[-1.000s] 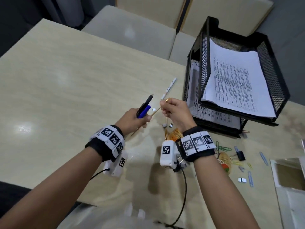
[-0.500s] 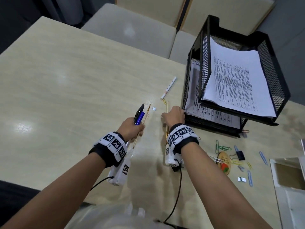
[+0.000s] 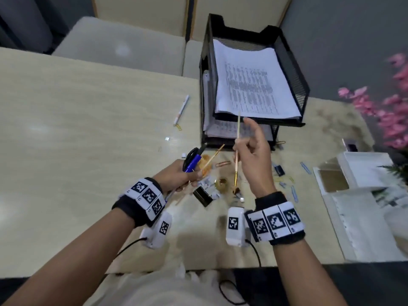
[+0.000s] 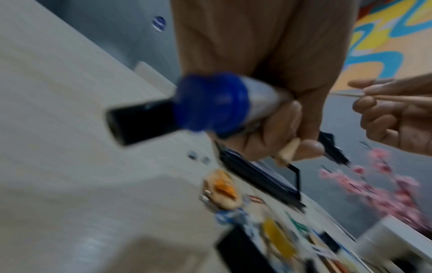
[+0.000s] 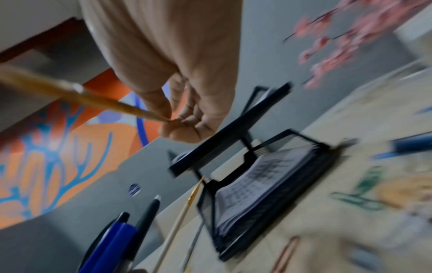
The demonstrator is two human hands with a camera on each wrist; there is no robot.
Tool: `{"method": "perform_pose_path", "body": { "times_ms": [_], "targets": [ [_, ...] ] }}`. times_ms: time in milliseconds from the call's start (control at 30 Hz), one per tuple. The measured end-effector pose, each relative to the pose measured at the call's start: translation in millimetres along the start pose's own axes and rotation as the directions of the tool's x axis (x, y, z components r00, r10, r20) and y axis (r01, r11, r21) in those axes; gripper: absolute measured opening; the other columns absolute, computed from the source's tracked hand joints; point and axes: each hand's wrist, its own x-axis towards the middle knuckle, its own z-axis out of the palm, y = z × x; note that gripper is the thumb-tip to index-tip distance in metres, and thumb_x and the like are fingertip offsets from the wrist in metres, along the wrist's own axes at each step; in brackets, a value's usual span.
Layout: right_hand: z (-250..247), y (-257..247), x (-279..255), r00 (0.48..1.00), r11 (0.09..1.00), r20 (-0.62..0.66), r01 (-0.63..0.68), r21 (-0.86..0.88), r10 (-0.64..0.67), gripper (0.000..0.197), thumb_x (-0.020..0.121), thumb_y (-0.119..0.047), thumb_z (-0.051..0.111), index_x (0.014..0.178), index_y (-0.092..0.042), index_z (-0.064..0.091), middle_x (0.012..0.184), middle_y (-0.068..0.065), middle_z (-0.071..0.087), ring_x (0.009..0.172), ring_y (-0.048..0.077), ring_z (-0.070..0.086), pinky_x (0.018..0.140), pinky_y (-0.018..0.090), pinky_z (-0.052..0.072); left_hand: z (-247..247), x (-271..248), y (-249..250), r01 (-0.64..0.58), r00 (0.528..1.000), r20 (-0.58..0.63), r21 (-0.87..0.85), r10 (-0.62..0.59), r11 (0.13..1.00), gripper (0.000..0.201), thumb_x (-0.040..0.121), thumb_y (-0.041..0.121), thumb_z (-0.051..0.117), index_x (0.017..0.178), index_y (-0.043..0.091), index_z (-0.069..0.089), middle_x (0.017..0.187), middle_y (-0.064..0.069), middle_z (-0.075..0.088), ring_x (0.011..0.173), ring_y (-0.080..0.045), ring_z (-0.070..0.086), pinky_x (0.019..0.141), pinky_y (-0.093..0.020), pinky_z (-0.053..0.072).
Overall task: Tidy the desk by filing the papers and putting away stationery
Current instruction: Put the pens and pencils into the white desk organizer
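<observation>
Your right hand [image 3: 254, 155] is raised above the desk [image 3: 77, 133] in front of the black mesh tray [image 3: 293, 69], pinching a thin wooden paintbrush [image 3: 237, 149] between thumb and curled fingers, forefinger stretched up; the brush stands nearly upright, its gold-banded end pointing down. Your left hand [image 3: 178, 173] is closed around a bundle of pens [image 3: 193, 161], 1 blue-capped and 1 black, with a second slim brush [image 3: 213, 156] angling out toward the tray. The tray's 2 tiers each carry printed papers [image 3: 249, 85]. A white marker [image 3: 181, 109] lies alone on the desk left of the tray, a yellow paper clip [image 3: 178, 127] at its near end. Below both hands sits a scatter of small stationery: a black binder clip [image 3: 202, 195], a gold tape roll [image 3: 221, 184], coloured paper clips [image 3: 293, 193]. A white organiser box [image 3: 364, 173] stands at the right edge, beside pink flowers [image 3: 390, 107]
</observation>
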Motion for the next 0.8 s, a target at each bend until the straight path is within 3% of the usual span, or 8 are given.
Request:
{"method": "perform_pose_path", "body": {
  "times_ms": [100, 167, 267, 400, 500, 600, 700, 800],
  "targets": [
    [-54, 11, -18, 0.975, 0.99, -0.214, -0.037, 0.139, 0.066, 0.031, 0.091, 0.002, 0.043, 0.091, -0.023, 0.062, 0.066, 0.004, 0.053, 0.055, 0.017, 0.052, 0.059, 0.036, 0.048, 48, 13, 21, -0.072, 0.994, 0.088, 0.141, 0.06, 0.987, 0.017, 0.09, 0.016, 0.058, 0.073, 0.018, 0.054, 0.045, 0.011, 0.054, 0.034, 0.005, 0.044, 0.044, -0.016, 0.034],
    [-94, 20, -31, 0.937, 0.934, -0.287, -0.092, 0.346, 0.198, 0.028, 0.092, 0.004, 0.04, 0.085, -0.013, 0.061, 0.065, 0.008, 0.055, 0.05, 0.013, 0.058, 0.054, 0.026, 0.051, 83, 25, 36, -0.123, 0.988, 0.112, 0.159, 0.106, 0.98, 0.016, 0.089, 0.017, 0.059, 0.074, 0.019, 0.055, 0.042, 0.011, 0.054, 0.035, 0.002, 0.044, 0.043, -0.015, 0.035],
    [-149, 35, -52, 0.9, 0.802, -0.279, -0.118, 0.586, 0.336, 0.017, 0.092, 0.001, 0.046, 0.083, -0.008, 0.058, 0.065, 0.006, 0.063, 0.057, 0.013, 0.064, 0.055, 0.017, 0.052, 135, 40, 62, -0.202, 0.971, 0.152, 0.102, 0.186, 0.974, 0.016, 0.09, 0.013, 0.058, 0.075, 0.017, 0.055, 0.043, 0.007, 0.054, 0.031, 0.0, 0.037, 0.035, -0.012, 0.03],
    [-198, 59, -72, 0.866, 0.883, -0.327, -0.231, 0.408, 0.377, 0.024, 0.095, -0.015, 0.05, 0.074, -0.011, 0.06, 0.048, -0.003, 0.051, 0.046, 0.011, 0.044, 0.044, 0.017, 0.036, 201, 55, 94, -0.296, 0.937, 0.215, 0.065, 0.277, 0.953, 0.021, 0.09, 0.012, 0.058, 0.069, 0.015, 0.057, 0.043, 0.007, 0.055, 0.03, 0.001, 0.035, 0.034, -0.011, 0.028],
    [-224, 69, -77, 0.866, 0.937, -0.382, -0.237, 0.257, 0.324, 0.027, 0.096, -0.026, 0.048, 0.079, -0.017, 0.067, 0.055, -0.001, 0.036, 0.048, 0.007, 0.034, 0.048, 0.018, 0.029, 244, 64, 107, -0.326, 0.908, 0.311, 0.106, 0.28, 0.939, 0.024, 0.09, 0.013, 0.058, 0.066, 0.014, 0.058, 0.039, 0.006, 0.055, 0.029, 0.0, 0.035, 0.034, -0.012, 0.026],
    [-255, 76, -79, 0.861, 0.941, -0.404, -0.215, 0.262, 0.309, 0.025, 0.097, -0.025, 0.045, 0.084, -0.022, 0.066, 0.056, -0.001, 0.033, 0.05, 0.008, 0.033, 0.05, 0.019, 0.03, 279, 70, 114, -0.365, 0.857, 0.449, 0.181, 0.253, 0.913, 0.024, 0.091, 0.013, 0.057, 0.066, 0.014, 0.059, 0.042, 0.006, 0.056, 0.031, 0.0, 0.035, 0.034, -0.012, 0.028],
    [-284, 82, -83, 0.839, 0.949, -0.456, -0.206, 0.239, 0.297, 0.028, 0.097, -0.018, 0.043, 0.077, -0.019, 0.062, 0.053, -0.001, 0.034, 0.048, 0.009, 0.033, 0.05, 0.02, 0.031, 311, 75, 121, -0.387, 0.817, 0.529, 0.211, 0.228, 0.897, 0.025, 0.091, 0.015, 0.056, 0.066, 0.015, 0.059, 0.049, 0.005, 0.056, 0.032, 0.0, 0.035, 0.035, -0.012, 0.028],
    [-317, 87, -87, 0.73, 0.953, -0.613, -0.215, 0.213, 0.302, 0.033, 0.096, -0.016, 0.044, 0.066, -0.022, 0.058, 0.055, -0.002, 0.041, 0.052, 0.01, 0.037, 0.054, 0.022, 0.034, 348, 82, 130, -0.383, 0.876, 0.412, 0.28, 0.251, 0.88, 0.028, 0.092, 0.021, 0.055, 0.065, 0.015, 0.058, 0.05, 0.009, 0.054, 0.032, 0.0, 0.038, 0.037, -0.013, 0.032]
  ]
}}
